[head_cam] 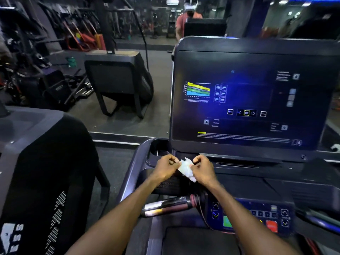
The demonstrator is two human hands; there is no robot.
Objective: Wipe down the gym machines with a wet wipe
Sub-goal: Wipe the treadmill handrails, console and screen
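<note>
A crumpled white wet wipe (186, 168) hangs between my two hands just below the treadmill's big display screen (248, 100). My left hand (166, 167) pinches the wipe's left edge with curled fingers. My right hand (203, 170) grips its right side, partly covering it. Both hands hover over the dark console tray (147, 162) in front of the screen. The lower control panel (257, 216), with arrow keys and a red stop button, lies under my right forearm.
A chrome handlebar grip (165, 206) juts out left of the control panel. Another dark machine (42, 172) stands close on the left. A mirror wall (128, 70) behind the treadmill reflects the gym floor, machines and a person in a red shirt.
</note>
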